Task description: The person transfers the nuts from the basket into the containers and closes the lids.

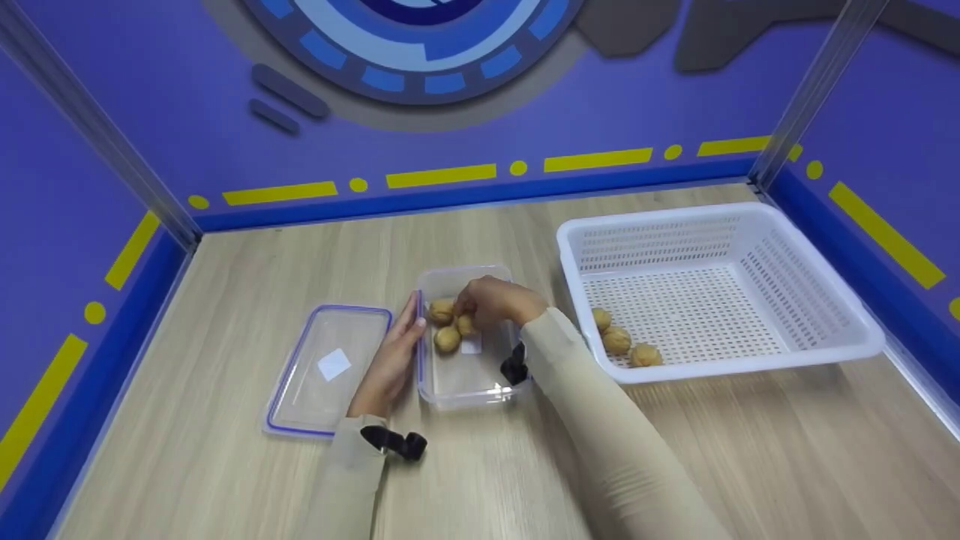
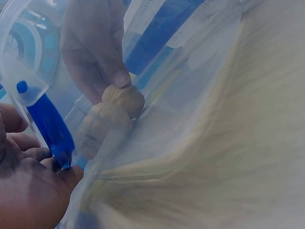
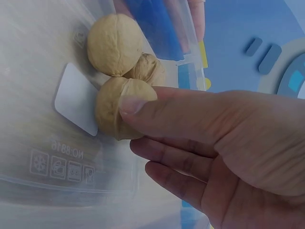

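Observation:
A clear plastic food container (image 1: 471, 386) stands on the table with three walnuts inside. My right hand (image 1: 491, 300) reaches down into it. In the right wrist view, thumb and fingers pinch one walnut (image 3: 107, 107) low in the container, against two other walnuts (image 3: 114, 44). My left hand (image 1: 394, 356) holds the container's left side, its thumb at the rim. The left wrist view shows that hand's fingers around a blue latch (image 2: 52, 126) on this side. A clear lid (image 1: 307, 397) with a purple-blue edge lies left of the left hand.
At the right stands a white slotted basket (image 1: 720, 367) with three walnuts (image 1: 616, 341) in its near left corner. Blue-purple panels (image 1: 450, 139) with yellow marks border the table (image 1: 300, 262) at the back and both sides.

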{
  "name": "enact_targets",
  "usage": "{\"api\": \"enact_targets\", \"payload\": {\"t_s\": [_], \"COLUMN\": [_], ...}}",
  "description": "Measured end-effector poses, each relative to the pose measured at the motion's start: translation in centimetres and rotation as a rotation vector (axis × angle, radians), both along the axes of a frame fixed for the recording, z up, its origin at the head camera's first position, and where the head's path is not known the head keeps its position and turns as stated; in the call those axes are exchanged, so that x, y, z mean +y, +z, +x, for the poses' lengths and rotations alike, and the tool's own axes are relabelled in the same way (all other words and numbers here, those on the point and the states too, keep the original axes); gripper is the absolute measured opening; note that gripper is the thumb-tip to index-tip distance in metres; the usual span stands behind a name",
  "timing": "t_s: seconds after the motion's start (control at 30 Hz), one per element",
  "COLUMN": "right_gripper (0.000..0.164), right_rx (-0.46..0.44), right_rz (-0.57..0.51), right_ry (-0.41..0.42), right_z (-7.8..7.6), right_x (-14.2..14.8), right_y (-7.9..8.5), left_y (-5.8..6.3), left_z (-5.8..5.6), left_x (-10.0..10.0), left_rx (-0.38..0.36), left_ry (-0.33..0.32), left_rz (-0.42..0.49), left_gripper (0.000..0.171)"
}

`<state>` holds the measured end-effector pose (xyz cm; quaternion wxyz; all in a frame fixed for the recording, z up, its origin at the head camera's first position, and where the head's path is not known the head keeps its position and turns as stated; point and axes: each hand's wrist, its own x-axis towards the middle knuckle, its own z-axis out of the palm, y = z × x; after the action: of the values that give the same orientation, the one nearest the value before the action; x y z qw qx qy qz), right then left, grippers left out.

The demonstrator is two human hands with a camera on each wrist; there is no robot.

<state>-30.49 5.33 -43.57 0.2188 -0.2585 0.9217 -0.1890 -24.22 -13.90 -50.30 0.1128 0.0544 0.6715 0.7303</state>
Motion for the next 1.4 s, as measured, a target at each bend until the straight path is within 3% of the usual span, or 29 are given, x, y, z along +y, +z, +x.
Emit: {"api": "enact_targets", "payload": {"t_s": [0.47,0.67,1.03,1.4], "right_gripper": [0.039,0.038,0.039,0.04], "right_rx": [0.007,0.06,0.062,0.168], "right_rz": [-0.051,-0.062,-0.097,-0.142], "right_ry": [0.022,0.043,0.008,0.042], "right_z": [0.0,0.1,0.1,0.4], "right_x": [0.1,0.2,1.4,3.5], "right_y": [0.7,1.3,2.9,5.2], "left_y": [0.0,0.0,0.1,0.0], "left_z": [0.0,0.0,0.0,0.0], "left_x": [-0.1,-0.1,0.0,0.0], "left_rx": [-0.003,-0.01,0.005,0.01], "left_ry": [0.014,0.018,0.012,0.021], "left_rz": [-0.005,-0.015,-0.032,-0.05], "left_gripper": [0.058,0.058,0.058,0.058]}}
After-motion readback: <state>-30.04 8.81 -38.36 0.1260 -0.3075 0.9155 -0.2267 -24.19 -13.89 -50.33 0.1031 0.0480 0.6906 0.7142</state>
